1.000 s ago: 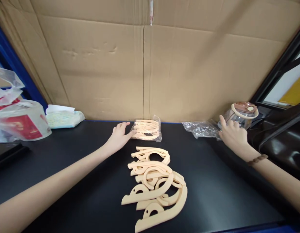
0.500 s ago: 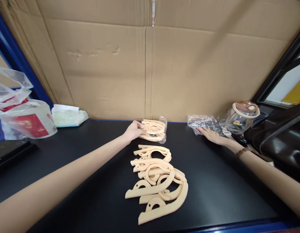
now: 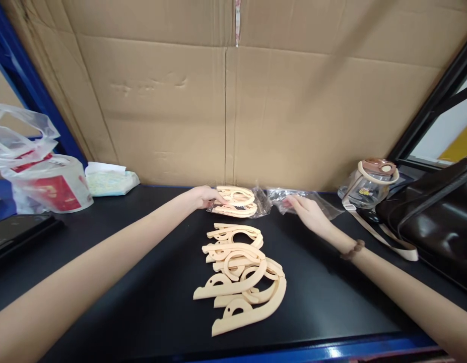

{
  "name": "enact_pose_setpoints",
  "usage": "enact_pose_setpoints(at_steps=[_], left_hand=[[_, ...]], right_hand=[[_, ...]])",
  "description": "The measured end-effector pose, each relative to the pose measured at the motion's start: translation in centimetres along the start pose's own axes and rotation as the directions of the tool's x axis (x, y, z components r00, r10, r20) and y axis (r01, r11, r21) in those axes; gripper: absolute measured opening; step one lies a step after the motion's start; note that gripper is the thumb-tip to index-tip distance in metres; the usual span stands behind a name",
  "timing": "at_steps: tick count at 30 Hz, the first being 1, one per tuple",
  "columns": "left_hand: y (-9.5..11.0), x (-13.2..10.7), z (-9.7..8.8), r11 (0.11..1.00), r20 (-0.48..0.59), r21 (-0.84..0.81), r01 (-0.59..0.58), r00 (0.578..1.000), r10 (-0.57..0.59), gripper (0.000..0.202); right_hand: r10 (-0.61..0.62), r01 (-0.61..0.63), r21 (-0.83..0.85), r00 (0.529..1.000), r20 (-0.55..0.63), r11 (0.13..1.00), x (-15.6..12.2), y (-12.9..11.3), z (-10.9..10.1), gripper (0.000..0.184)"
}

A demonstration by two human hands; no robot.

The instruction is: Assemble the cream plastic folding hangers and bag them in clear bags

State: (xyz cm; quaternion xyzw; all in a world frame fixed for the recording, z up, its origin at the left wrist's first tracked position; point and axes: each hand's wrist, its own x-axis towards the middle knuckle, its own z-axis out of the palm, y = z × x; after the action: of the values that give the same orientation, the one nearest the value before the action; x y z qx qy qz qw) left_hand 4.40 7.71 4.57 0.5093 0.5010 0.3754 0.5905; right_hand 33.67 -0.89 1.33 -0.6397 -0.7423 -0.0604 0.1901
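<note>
My left hand grips the left end of a clear bag of cream curved foam pieces at the back of the black table. My right hand is closed on an empty clear plastic bag, just right of the filled one. A loose pile of the same cream curved pieces lies on the table between my arms, nearer to me.
A cardboard wall closes off the back. At the left sit a white plastic bag with red print and a tissue pack. At the right stand a clear bottle with a brown lid and a dark leather bag.
My right hand moved left from beside the bottle, dragging the empty plastic bag toward the filled bag. My left hand slid onto the filled bag's end and closed on it.
</note>
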Motion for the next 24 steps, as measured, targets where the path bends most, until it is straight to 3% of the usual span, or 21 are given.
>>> enact_pose_setpoints(at_steps=[3, 5, 9, 13, 17, 21, 24], left_hand=[[-0.3, -0.9, 0.4, 0.997, -0.007, 0.042, 0.058, 0.998, -0.058, 0.029], [-0.7, -1.5, 0.7, 0.998, -0.03, 0.045, 0.043, 0.999, -0.042, 0.029], [-1.3, -2.3, 1.0, 1.0, -0.049, 0.014, -0.018, 0.999, 0.019, 0.028], [-1.3, -2.5, 1.8, 0.999, -0.032, -0.029, -0.033, 0.999, 0.032, 0.028], [-1.4, -2.4, 2.6, 0.998, -0.027, -0.061, -0.005, 1.0, 0.004, 0.029], [-1.4, -2.6, 2.5, 0.991, -0.114, -0.123, -0.057, 0.993, 0.043, 0.032], [-0.9, -3.3, 2.0, 0.975, -0.172, -0.171, -0.14, 0.979, 0.111, 0.029]], right_hand=[[-0.025, 0.025, 0.0, 0.998, 0.066, 1.0, 0.4, -1.7, 0.6, 0.044], [0.019, -0.017, -0.021, 0.996, 0.091, 1.0, 0.6, -1.4, 0.8, 0.045], [0.2, -0.191, -0.081, 0.972, 0.124, 0.978, 0.5, 1.7, 0.7, 0.04], [0.401, -0.385, -0.133, 0.909, 0.118, 0.913, 0.2, 5.4, 0.5, 0.033], [0.475, -0.468, -0.099, 0.878, 0.059, 0.878, 0.3, 7.1, 0.2, 0.029], [0.382, -0.384, 0.011, 0.917, -0.116, 0.923, -0.2, 5.2, -1.1, 0.029], [0.172, -0.146, 0.125, 0.956, -0.236, 0.981, -0.9, 1.2, -2.9, 0.032]])
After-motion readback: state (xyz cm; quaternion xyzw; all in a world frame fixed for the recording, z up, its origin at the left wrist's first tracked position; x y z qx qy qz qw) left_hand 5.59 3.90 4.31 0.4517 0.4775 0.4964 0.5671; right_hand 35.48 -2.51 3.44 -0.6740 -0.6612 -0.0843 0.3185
